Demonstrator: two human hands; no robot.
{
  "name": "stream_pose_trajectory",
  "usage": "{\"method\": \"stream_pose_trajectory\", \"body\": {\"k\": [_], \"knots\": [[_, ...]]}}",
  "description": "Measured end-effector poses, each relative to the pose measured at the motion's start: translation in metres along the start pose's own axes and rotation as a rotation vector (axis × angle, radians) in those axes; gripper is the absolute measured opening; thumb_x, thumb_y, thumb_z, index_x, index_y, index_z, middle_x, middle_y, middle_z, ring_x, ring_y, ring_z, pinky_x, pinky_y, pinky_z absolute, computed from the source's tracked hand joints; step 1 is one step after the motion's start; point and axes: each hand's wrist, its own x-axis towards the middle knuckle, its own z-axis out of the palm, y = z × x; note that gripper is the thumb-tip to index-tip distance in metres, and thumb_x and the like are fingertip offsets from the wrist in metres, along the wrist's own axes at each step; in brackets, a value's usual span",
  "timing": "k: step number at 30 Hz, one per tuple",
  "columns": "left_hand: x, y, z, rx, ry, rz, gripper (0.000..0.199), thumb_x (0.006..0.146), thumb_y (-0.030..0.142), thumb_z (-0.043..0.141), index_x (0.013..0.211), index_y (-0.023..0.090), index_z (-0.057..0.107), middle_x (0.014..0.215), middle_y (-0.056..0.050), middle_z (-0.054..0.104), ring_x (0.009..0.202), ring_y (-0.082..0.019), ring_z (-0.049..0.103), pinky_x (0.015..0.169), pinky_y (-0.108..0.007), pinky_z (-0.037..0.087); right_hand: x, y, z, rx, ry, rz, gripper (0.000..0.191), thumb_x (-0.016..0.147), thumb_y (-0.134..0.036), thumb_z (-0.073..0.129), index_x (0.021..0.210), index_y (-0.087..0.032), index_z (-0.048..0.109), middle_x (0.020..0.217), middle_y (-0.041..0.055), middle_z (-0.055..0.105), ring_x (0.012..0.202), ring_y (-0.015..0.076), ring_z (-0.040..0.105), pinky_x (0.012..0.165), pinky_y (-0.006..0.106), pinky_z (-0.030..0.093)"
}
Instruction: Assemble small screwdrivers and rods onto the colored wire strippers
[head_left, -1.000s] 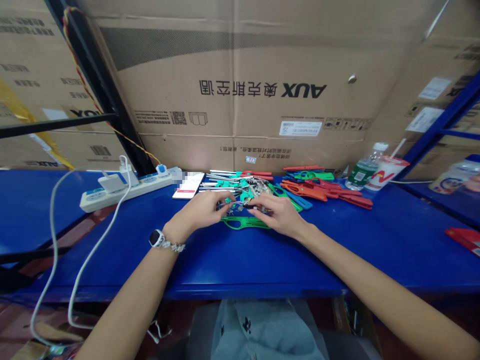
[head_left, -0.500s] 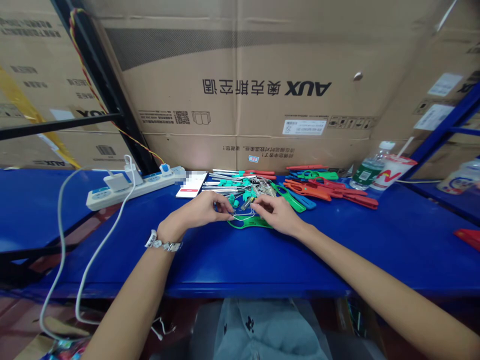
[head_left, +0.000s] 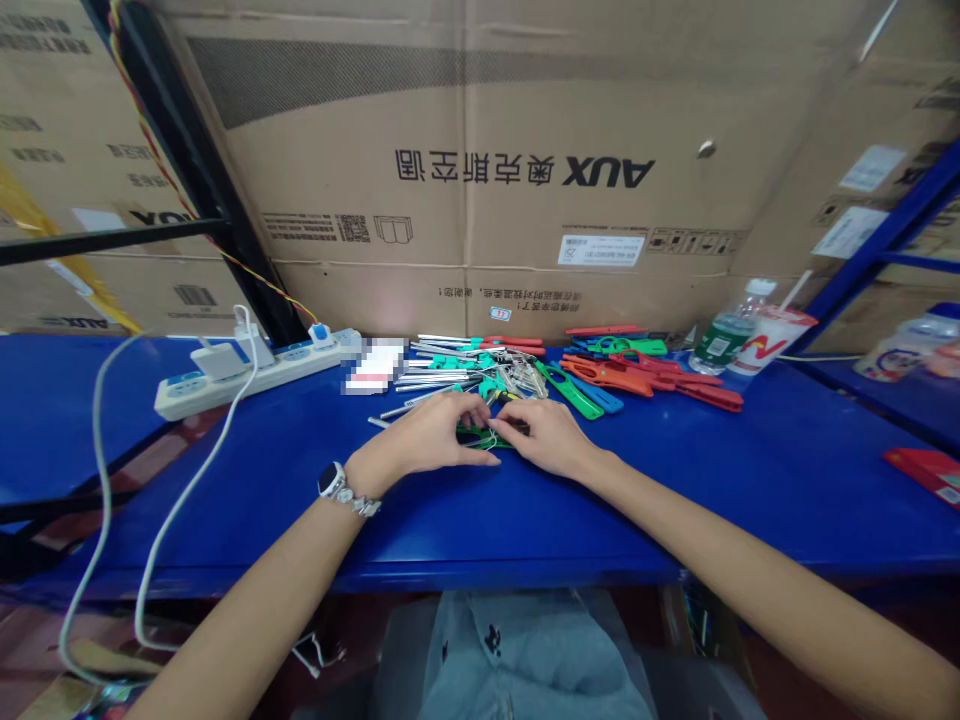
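On the blue tabletop, a green plastic casing (head_left: pixel 510 441) lies between my two hands, partly hidden by them. My right hand (head_left: pixel 546 432) pinches a thin white wire (head_left: pixel 493 436) between thumb and forefinger, above the casing. My left hand (head_left: pixel 429 436) is at the casing's left side, its thumb stretched out and apart from the curved fingers; nothing is plainly gripped in it. Just beyond the hands is a pile of metal tubes (head_left: pixel 435 378), teal plastic pieces (head_left: pixel 491 384) and small metal parts (head_left: pixel 531 374). Another green casing (head_left: pixel 574 392) rests beside a blue one (head_left: pixel 606 398).
Red and orange casings (head_left: pixel 611 376) are heaped to the right, near a water bottle (head_left: pixel 729 330) and a paper cup (head_left: pixel 772 340). A white power strip (head_left: pixel 180 394) and a phone (head_left: pixel 375 362) lie left. A cardboard wall (head_left: pixel 360 290) stands behind; a red packet (head_left: pixel 926 474) lies far right.
My left thumb and fingers have spread apart, and the left hand has come closer to the right. The right fingers now pinch the wire. The whole view has shifted slightly.
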Motion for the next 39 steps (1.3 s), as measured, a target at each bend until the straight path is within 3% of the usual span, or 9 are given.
{"method": "stream_pose_trajectory", "body": {"k": [4,8,12,20,26,34,39], "knots": [[0.001,0.001,0.003,0.018,-0.005,-0.007,0.032,0.079,0.039,0.075,0.101,0.017,0.064,0.089,-0.004,0.069,0.079,-0.019,0.063,0.072,-0.032,0.048,0.0,-0.001,-0.001,0.084,0.003,0.059,0.026,0.099,-0.039,0.055,0.09,-0.022,0.073,0.077,0.0011,0.071,0.068,0.0148,0.059,0.062,0.028,0.033],[0.001,0.003,0.002,-0.054,-0.051,0.013,0.02,0.081,0.028,0.068,0.097,0.016,0.067,0.087,-0.005,0.07,0.077,-0.018,0.062,0.073,-0.032,0.05,-0.002,0.002,-0.008,0.194,-0.027,-0.013,0.021,0.09,-0.035,0.065,0.106,-0.022,0.065,0.081,-0.0004,0.067,0.064,0.0131,0.056,0.061,0.027,0.034],[0.0,0.002,0.001,-0.073,-0.09,0.007,0.024,0.079,0.028,0.067,0.1,0.016,0.07,0.093,-0.007,0.073,0.081,-0.018,0.064,0.078,-0.034,0.052,-0.002,0.01,-0.013,0.274,-0.056,-0.092,0.018,0.082,-0.02,0.066,0.1,-0.021,0.063,0.087,-0.0002,0.068,0.065,0.0118,0.057,0.065,0.027,0.04],[-0.002,0.001,-0.004,0.019,-0.125,0.002,0.031,0.082,0.037,0.065,0.105,0.017,0.072,0.103,-0.01,0.07,0.091,-0.022,0.064,0.086,-0.038,0.051,0.003,0.019,-0.008,0.329,0.033,-0.161,0.01,0.09,-0.019,0.061,0.098,-0.021,0.068,0.096,0.0031,0.073,0.086,0.0168,0.066,0.077,0.031,0.048],[-0.002,-0.001,-0.005,0.03,-0.095,0.016,0.028,0.078,0.017,0.056,0.102,0.016,0.07,0.101,-0.01,0.069,0.09,-0.021,0.063,0.086,-0.037,0.052,0.004,0.015,-0.002,0.045,0.096,-0.206,0.005,0.095,-0.023,0.063,0.095,-0.021,0.067,0.093,0.0028,0.074,0.092,0.0214,0.063,0.088,0.04,0.042],[-0.002,-0.011,-0.012,0.041,-0.074,-0.038,0.022,0.087,0.022,0.057,0.103,0.018,0.07,0.102,-0.009,0.066,0.08,-0.017,0.062,0.076,-0.034,0.051,0.003,0.013,-0.004,0.015,0.216,-0.197,0.012,0.093,-0.024,0.063,0.103,-0.021,0.067,0.097,0.007,0.064,0.096,0.0231,0.059,0.087,0.039,0.046],[-0.002,-0.022,-0.019,0.039,-0.112,0.001,0.021,0.089,0.019,0.056,0.1,0.019,0.074,0.101,-0.008,0.069,0.085,-0.018,0.063,0.082,-0.034,0.051,-0.009,0.01,-0.016,-0.066,0.044,-0.358,0.014,0.091,-0.017,0.059,0.101,-0.02,0.068,0.1,0.0063,0.069,0.096,0.0224,0.062,0.089,0.04,0.043]]}}
